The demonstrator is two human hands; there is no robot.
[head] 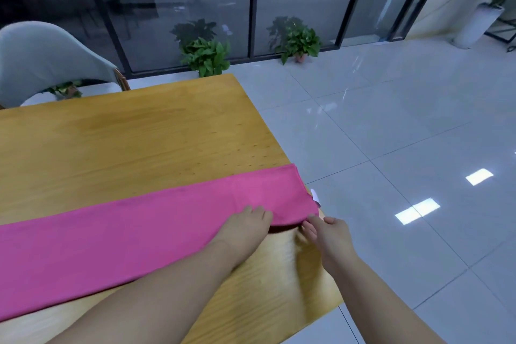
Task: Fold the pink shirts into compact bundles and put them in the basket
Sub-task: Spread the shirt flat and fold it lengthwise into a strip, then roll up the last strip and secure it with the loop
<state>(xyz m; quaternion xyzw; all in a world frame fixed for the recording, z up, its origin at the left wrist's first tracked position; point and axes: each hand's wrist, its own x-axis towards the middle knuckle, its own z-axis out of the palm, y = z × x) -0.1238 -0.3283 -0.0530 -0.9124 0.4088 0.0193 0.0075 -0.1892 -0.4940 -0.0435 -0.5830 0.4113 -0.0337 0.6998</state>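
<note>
**One pink shirt folded into a long strip, both hands at its right end**

So there's one pink shirt point(134, 232) here, smooth matte knit, folded lengthwise into a long flat band. It runs across the near part of the wooden tabletop point(125, 142) from the left edge of view to the tabletop's right edge. The fabric lies flat with barely a wrinkle, and a small white tag point(315, 195) pokes out at its right end, hanging past the edge over the floor.

The left hand point(245, 225) lies palm-down on the strip near that right end, fingers pretty much straight and pressing the cloth flat, not curled round anything. The right hand point(325, 234) is just beside it at the near right corner of the shirt, its fingertips pinching the fabric's near hem, which is lifted a bit so there's a dark shadow under it. So the grip there is a small fingertip pinch, not a full fist.

The tabletop is light yellowish wood with visible grain and a rounded near-right corner. Far of the shirt there's a wide bare stretch of wood.

Round the scene: one grey-blue curved chair point(42, 58) at the far left, glossy pale floor tiles point(405, 134) on the right, and three leafy potted plants point(206, 56) along the dark glass wall.
</note>
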